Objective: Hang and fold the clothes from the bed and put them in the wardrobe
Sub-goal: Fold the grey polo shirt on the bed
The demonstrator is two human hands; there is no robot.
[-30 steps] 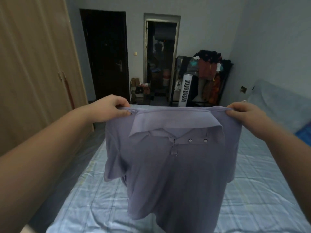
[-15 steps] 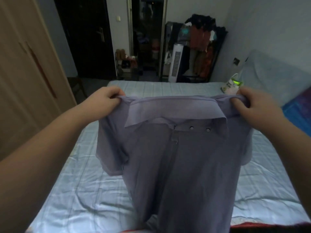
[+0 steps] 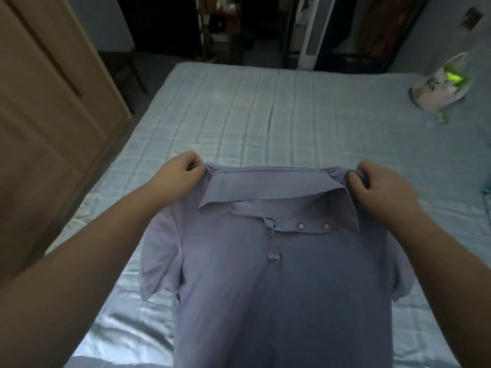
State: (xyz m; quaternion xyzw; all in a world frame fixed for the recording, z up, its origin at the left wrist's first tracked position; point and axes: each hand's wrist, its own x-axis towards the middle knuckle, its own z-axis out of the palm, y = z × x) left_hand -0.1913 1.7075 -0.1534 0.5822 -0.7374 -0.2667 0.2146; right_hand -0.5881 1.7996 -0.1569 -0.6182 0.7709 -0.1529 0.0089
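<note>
A lilac polo shirt [image 3: 287,282] with a collar and small buttons hangs in front of me over the bed [image 3: 265,115], its front facing me. My left hand [image 3: 178,173] grips the shirt's left shoulder beside the collar. My right hand [image 3: 380,184] grips the right shoulder in the same way. The shirt's lower part runs out of the frame at the bottom. The wooden wardrobe [image 3: 45,115] stands shut along the left side.
A pale blue checked sheet covers the bed. A white and green plastic bag [image 3: 441,88] lies at the bed's far right. Beyond the foot stand a white tower fan [image 3: 316,33] and a rack of dark clothes [image 3: 372,27]. A narrow strip of floor separates bed and wardrobe.
My view has tilted down toward the bed and both hands have lowered the shirt with it. The grip on the two shoulders is unchanged.
</note>
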